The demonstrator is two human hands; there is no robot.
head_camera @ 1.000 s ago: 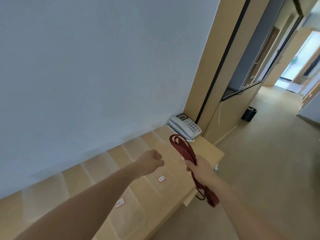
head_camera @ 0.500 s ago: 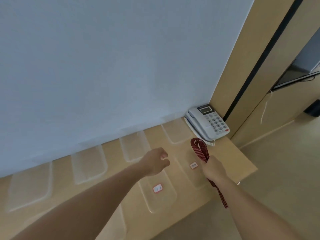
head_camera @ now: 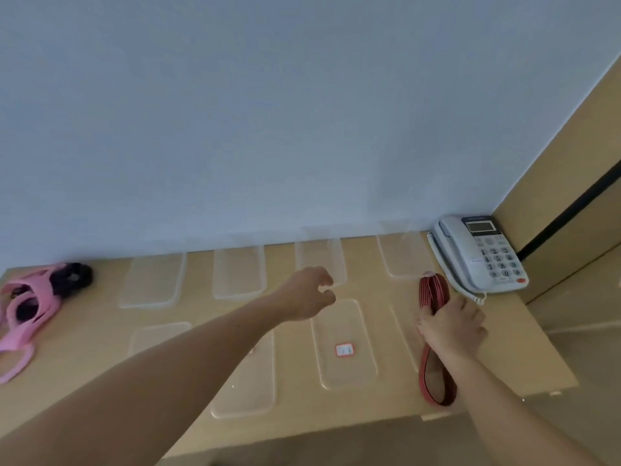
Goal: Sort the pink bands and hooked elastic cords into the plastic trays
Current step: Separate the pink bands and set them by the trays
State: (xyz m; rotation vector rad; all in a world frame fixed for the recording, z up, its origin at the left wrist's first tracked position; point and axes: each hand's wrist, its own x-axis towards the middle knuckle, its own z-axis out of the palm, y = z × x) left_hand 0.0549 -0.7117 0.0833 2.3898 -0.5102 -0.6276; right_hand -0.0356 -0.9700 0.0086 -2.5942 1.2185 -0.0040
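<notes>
Gripping a red striped cord (head_camera: pixel 433 294) at lower right of the frame with the right hand (head_camera: pixel 452 326), palm down, fingers curled over the bunched strands near mid-length. Looping at one end up toward a grey desk telephone (head_camera: pixel 480 253) and stopping just short of its coiled lead; trailing at the other end beneath the wrist toward the front edge of the wooden table (head_camera: pixel 100 348). Positioned over the right-most tray (head_camera: pixel 405 334) of the near row; unclear whether resting on it or held just above.

Hovering at centre frame with the left hand (head_camera: pixel 307 294), fingers loosely curled, thumb and forefinger slightly apart, holding nothing, above the gap between two rows of clear plastic trays (head_camera: pixel 154 284). Just below and to the right, a labelled tray (head_camera: pixel 339 317) with a small red-bordered label (head_camera: pixel 344 350) on its floor. Four trays lined along the far row against the pale blue-grey wall (head_camera: pixel 268 112), others in the near row, one partly hidden behind the left forearm.

Heaped at far left of the frame, well apart from both hands, pink bands (head_camera: pixel 27 311), tangled beside a dark bundle (head_camera: pixel 72 275) too blurred to identify, both on the bare tabletop outside any tray. Tan panelling (head_camera: pixel 571 196) with a black strip at upper right.
</notes>
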